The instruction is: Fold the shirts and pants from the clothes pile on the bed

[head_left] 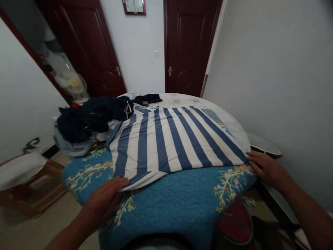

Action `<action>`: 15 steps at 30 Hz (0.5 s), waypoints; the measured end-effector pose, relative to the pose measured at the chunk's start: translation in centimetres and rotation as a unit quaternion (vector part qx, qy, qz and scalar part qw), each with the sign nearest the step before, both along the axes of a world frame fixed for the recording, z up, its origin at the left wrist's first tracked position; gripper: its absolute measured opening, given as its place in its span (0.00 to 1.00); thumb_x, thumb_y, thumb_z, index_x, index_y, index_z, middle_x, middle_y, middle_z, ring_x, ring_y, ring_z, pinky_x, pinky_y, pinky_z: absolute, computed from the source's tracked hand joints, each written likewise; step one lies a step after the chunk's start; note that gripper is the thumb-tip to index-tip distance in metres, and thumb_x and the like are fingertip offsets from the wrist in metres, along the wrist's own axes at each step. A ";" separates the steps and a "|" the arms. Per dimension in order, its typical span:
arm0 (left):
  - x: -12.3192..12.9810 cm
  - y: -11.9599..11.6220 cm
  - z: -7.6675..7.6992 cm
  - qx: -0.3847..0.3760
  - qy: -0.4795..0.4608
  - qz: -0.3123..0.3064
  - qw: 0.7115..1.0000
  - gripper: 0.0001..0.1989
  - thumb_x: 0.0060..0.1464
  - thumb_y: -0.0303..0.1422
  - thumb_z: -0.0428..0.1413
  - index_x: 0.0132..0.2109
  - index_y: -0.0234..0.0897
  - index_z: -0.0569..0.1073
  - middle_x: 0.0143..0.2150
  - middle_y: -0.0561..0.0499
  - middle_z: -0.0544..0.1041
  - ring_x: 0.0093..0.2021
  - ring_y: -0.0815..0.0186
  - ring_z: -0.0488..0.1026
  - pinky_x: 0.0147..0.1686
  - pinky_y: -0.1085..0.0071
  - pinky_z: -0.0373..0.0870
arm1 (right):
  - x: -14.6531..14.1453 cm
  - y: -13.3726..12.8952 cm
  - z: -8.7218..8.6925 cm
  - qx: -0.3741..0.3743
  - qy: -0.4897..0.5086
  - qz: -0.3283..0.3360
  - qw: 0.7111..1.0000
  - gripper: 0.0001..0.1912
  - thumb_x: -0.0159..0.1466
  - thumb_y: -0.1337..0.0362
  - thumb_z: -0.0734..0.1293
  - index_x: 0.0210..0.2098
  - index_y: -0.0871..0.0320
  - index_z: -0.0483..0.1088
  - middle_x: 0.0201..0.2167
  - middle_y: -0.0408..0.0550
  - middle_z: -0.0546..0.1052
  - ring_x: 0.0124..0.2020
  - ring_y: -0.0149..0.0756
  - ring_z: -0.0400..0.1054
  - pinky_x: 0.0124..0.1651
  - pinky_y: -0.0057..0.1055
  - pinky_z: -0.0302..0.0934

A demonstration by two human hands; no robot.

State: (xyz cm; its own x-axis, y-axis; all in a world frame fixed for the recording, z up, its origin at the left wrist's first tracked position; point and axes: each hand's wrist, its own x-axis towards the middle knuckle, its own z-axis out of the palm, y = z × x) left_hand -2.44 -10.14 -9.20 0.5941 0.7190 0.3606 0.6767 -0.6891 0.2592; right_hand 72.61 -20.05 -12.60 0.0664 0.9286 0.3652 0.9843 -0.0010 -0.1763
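A blue-and-white striped garment [169,139] lies spread out on a table covered with a blue floral quilted cloth [177,205]. My left hand [105,196] pinches the garment's near left corner, where the edge is slightly folded over. At the near right corner, my right hand [264,168] has its fingertips on the fabric, with the thumb below the edge and the fingers closed on it. The garment's far left part has a blue edge and touches a pile of dark clothes.
Dark clothes [95,116] are heaped at the table's left. A red stool [235,222] stands below the right near side, and a wooden chair [33,187] is at the left. White walls and dark red doors [192,41] lie beyond.
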 end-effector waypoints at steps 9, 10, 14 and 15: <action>2.4 1.3 6.3 -0.053 -0.112 0.001 0.992 0.13 0.67 0.33 0.53 0.53 0.43 0.80 0.51 0.46 0.85 0.50 0.59 0.83 0.53 0.66 0.78 | 3.7 3.3 1.9 0.045 0.050 0.008 0.998 0.16 0.62 0.47 0.66 0.48 0.36 0.79 0.54 0.51 0.82 0.53 0.60 0.78 0.53 0.59 0.73; 2.7 2.1 7.5 -0.066 -0.110 0.008 0.992 0.13 0.67 0.34 0.53 0.52 0.42 0.80 0.50 0.46 0.85 0.50 0.59 0.82 0.52 0.67 0.78 | 3.9 4.2 3.0 0.034 0.065 -0.014 0.997 0.16 0.62 0.46 0.66 0.47 0.33 0.79 0.53 0.49 0.83 0.51 0.60 0.79 0.49 0.59 0.73; 3.8 7.8 12.2 -0.127 -0.126 0.073 0.981 0.14 0.65 0.39 0.54 0.49 0.40 0.81 0.45 0.49 0.85 0.44 0.60 0.81 0.46 0.70 0.76 | 3.3 10.5 9.1 -0.015 0.126 -0.033 0.991 0.14 0.63 0.46 0.64 0.37 0.41 0.79 0.41 0.54 0.83 0.39 0.55 0.78 0.41 0.52 0.70; 4.1 9.7 13.1 -0.137 -0.140 0.086 0.977 0.15 0.64 0.41 0.56 0.48 0.40 0.82 0.43 0.50 0.84 0.43 0.60 0.80 0.44 0.71 0.75 | 2.8 12.6 10.8 -0.016 0.142 -0.034 0.989 0.14 0.63 0.46 0.65 0.34 0.45 0.78 0.38 0.56 0.82 0.37 0.54 0.76 0.41 0.50 0.70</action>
State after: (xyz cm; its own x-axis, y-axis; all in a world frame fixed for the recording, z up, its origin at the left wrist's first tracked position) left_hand 1.69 -0.40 3.95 0.3627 0.8915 0.2714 0.6526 -0.4509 0.6090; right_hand 75.41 -7.45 -1.85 0.2254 0.9290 0.2934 0.8924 -0.0760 -0.4449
